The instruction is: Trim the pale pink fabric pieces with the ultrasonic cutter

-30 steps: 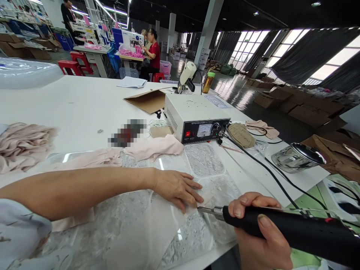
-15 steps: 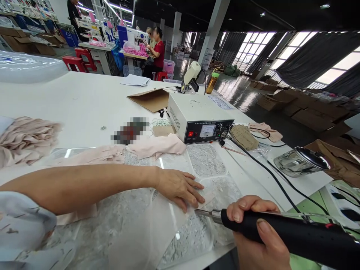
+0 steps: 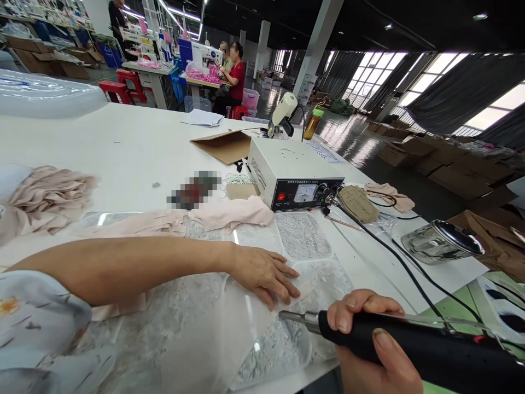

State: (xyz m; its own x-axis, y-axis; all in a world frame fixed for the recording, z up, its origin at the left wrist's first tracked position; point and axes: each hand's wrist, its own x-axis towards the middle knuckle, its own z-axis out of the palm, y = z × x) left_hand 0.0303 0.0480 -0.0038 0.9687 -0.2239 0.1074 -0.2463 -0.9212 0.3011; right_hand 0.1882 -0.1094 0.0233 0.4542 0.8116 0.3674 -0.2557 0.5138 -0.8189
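Observation:
My left hand point(image 3: 264, 273) lies flat with fingers spread, pressing a sheer pale-pink fabric piece point(image 3: 205, 345) onto a clear textured plastic template point(image 3: 283, 339). In my right hand point(image 3: 369, 328) is a black handheld ultrasonic welder point(image 3: 426, 347), my fingers wrapped round its body. Its slim metal tip points left and sits at the edge of the fabric, just below my left fingertips. Whether the tip touches the cloth I cannot tell. A black cable point(image 3: 394, 257) runs near the tool to a white control box point(image 3: 295, 169) with a dial and a lit red switch.
Ruffled pink fabric point(image 3: 53, 191) is heaped at the left, and a folded pink strip point(image 3: 233, 213) lies behind my left hand. A lidded glass jar point(image 3: 438, 243), tan oval pieces point(image 3: 357, 203) and a cardboard flap point(image 3: 223, 145) are on the white table point(image 3: 135, 158). People sit at sewing machines beyond.
The welder's tip has moved left and slightly towards me along the fabric edge, away from my left fingertips. My left hand stays flat in place. The whole view has shifted slightly.

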